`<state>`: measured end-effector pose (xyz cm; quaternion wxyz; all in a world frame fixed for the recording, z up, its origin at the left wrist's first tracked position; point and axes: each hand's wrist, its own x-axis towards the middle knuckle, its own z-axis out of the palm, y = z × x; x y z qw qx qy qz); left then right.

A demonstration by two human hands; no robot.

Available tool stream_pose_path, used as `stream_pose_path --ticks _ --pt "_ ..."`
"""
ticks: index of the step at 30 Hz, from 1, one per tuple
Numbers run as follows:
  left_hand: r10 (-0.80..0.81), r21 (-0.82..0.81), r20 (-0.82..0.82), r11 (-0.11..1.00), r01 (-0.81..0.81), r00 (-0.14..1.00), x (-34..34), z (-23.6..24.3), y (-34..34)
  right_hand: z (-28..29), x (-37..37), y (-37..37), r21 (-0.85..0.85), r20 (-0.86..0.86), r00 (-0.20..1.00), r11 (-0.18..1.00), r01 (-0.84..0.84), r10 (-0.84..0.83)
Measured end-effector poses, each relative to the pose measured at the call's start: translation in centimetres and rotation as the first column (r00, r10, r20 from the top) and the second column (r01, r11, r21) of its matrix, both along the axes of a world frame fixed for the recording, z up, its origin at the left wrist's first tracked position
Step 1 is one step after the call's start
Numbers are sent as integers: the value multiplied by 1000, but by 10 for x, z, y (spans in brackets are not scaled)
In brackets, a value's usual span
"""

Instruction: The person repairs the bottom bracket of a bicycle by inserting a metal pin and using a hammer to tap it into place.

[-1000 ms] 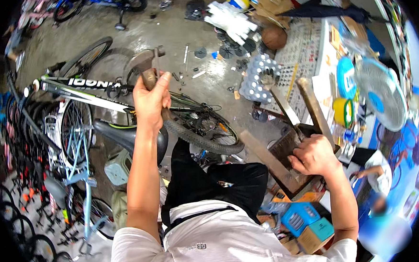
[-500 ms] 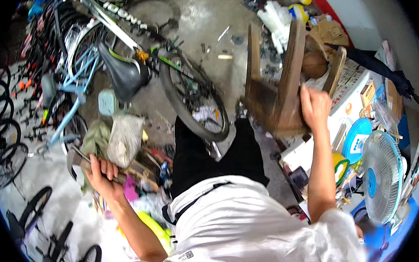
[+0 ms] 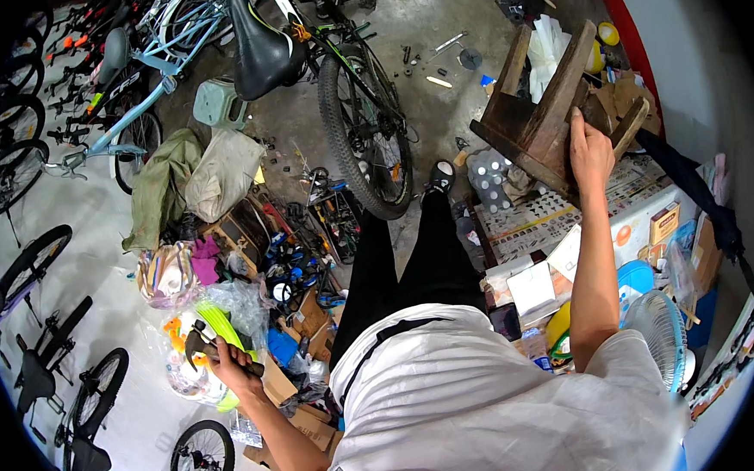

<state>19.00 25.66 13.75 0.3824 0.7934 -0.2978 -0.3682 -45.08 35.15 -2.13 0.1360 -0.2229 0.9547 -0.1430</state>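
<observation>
A dark wooden stool (image 3: 537, 135) hangs tipped over at the right, its legs pointing up and away from me. My right hand (image 3: 592, 160) is closed on its near side, the thumb lying along the wood; part of the grip is hidden. Low on the left, my left hand (image 3: 235, 370) wraps round the handle of a hammer (image 3: 196, 343), whose curved metal head sticks out beyond the fingers. Beneath the hammer lie plastic bags and a bright yellow-green item (image 3: 218, 321). The stool is above a low table (image 3: 515, 227) with a printed top.
A bicycle (image 3: 362, 133) with a black saddle stands in front of my legs. Parts and cardboard litter the floor on the left, beside a grey-green cloth (image 3: 162, 184). A fan (image 3: 659, 335), boxes and a dark umbrella (image 3: 693, 182) crowd the right. More bicycles line the far left.
The view has shifted. My left hand has come lower and closer to my body with the hammer. The stool has turned a little and stays in my right hand.
</observation>
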Motion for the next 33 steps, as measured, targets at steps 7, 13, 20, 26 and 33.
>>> stream_pose_path --ticks 7,13,20,26,33 --pt "-45 177 -11 983 47 999 42 -46 21 19 3 -1 0 -34 995 996 90 -90" --pt "-78 285 -142 952 116 987 81 -140 29 58 21 6 -39 -175 980 995 88 -93" --pt "-148 435 -97 883 176 984 95 -197 37 94 10 8 16 -256 966 999 37 -32" --pt "-90 537 -78 835 118 993 55 -200 42 55 -65 -28 65 -205 978 997 -31 44" --pt "158 451 174 865 -221 972 -64 -185 34 -55 -178 -109 306 -93 963 928 -213 252"
